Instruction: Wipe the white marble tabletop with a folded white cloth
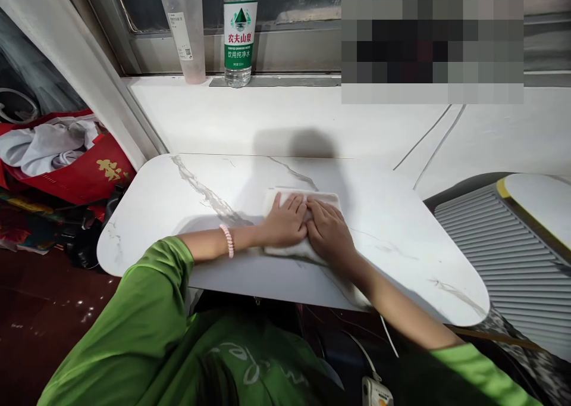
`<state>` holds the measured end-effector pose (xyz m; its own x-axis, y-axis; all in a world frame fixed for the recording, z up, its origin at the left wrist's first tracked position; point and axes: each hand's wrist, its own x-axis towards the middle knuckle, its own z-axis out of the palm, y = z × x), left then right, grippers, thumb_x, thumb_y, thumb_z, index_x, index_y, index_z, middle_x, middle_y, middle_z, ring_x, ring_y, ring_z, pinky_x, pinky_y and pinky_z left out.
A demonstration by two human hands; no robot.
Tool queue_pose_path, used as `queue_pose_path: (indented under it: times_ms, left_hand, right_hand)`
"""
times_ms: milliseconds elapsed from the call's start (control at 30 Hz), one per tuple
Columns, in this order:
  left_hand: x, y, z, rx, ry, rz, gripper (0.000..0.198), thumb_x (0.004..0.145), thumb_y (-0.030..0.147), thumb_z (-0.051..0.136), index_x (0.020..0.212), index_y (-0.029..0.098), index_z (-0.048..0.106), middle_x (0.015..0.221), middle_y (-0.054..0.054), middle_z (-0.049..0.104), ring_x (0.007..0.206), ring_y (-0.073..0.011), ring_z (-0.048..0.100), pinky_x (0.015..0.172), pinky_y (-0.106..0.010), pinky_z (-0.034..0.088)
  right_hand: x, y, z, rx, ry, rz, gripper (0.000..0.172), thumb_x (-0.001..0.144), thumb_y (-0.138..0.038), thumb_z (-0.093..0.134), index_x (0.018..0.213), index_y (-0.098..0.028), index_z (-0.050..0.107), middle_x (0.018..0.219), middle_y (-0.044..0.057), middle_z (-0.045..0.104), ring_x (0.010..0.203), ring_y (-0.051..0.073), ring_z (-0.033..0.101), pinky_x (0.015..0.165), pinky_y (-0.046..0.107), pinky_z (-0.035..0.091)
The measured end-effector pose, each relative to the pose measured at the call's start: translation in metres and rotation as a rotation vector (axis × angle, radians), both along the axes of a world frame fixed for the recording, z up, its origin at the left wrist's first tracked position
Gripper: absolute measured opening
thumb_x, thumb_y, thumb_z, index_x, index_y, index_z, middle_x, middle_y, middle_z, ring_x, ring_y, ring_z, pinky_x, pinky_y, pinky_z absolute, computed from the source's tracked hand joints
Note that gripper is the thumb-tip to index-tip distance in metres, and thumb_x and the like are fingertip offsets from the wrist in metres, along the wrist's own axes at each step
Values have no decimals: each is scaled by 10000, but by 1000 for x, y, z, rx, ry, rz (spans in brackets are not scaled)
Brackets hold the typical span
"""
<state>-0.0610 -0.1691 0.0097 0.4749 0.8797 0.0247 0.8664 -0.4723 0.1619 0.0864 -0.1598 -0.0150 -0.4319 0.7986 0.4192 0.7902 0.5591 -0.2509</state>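
A white cloth (pixel 289 250) lies spread on a white marble-patterned tabletop (pixel 147 215). My left hand (pixel 286 220) rests flat on its left part, fingers stretched out. Beside it, touching or nearly so, my right hand (pixel 329 227) presses down on the right part, with its fingers extended forward. A strip of the cloth trails under my right forearm toward the near edge of the table. A pink coiled band (pixel 227 241) circles my left wrist.
On the sill at the back stand a clear plastic cup (pixel 187 37) and a labelled water bottle (pixel 239 43). A red bag (pixel 84 168) with white fabric sits left of the table. To the right is a grey ribbed surface (pixel 508 245). Cables hang near the front edge.
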Motion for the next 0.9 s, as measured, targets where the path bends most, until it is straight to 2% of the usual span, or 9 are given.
queue_pose_path:
  times_ms: [167,267,333,433,567,700,800,900]
  left_hand:
    - [-12,85,-8,46,-46,-2,556,945,274,341,1464,72,347,1544,-147,357,1448,-249,270,1197,-508,121]
    - [-15,127,-12,93,-72,26,518,945,246,338,1436,88,391,1525,-144,391,1430,-238,308,1195,-495,142]
    - [-14,145,-13,109,-73,46,507,954,237,321,1426,69,402,1524,-148,392,1425,-238,317,1193,-492,152]
    - [-12,156,-15,124,-71,77,506,967,226,296,1433,54,396,1523,-145,394,1423,-243,322,1194,-492,153]
    - [-12,147,-15,143,-64,91,520,968,222,300,1452,50,378,1536,-142,375,1436,-243,304,1200,-487,139]
    - [-16,118,-12,98,-44,90,537,966,240,304,1464,45,361,1554,-143,337,1449,-246,280,1202,-497,132]
    - [-21,80,-9,73,-25,68,557,959,250,318,1473,37,344,1563,-147,315,1457,-256,261,1201,-512,125]
    - [-28,22,-5,74,1,32,575,961,263,307,1480,14,324,1566,-160,300,1464,-271,238,1201,-521,114]
  right_hand:
    - [-17,82,-3,-13,48,-71,416,807,-156,352,1143,-108,592,1232,186,653,1181,294,572,1026,474,417]
    - [-23,125,-5,-19,59,-96,418,799,-147,354,1145,-121,587,1211,172,664,1158,288,577,1024,464,407]
    - [-25,146,-6,-42,34,-110,418,803,-140,348,1144,-121,588,1205,167,665,1140,283,582,1029,452,399]
    - [-26,162,-5,-81,-15,-134,429,813,-126,335,1163,-117,583,1226,159,654,1144,267,578,1047,424,381]
    - [-26,155,-5,-79,-18,-140,460,825,-134,324,1217,-108,566,1311,152,611,1231,256,534,1085,419,354]
    - [-27,123,-6,-61,15,-105,475,828,-152,327,1237,-101,562,1321,165,608,1261,270,522,1091,457,359]
    - [-31,80,-6,-60,-6,-95,488,849,-164,312,1267,-68,545,1346,191,585,1289,278,502,1102,477,351]
    - [-33,23,-4,-48,-48,-72,513,875,-175,292,1310,-18,515,1380,202,555,1322,279,477,1124,477,335]
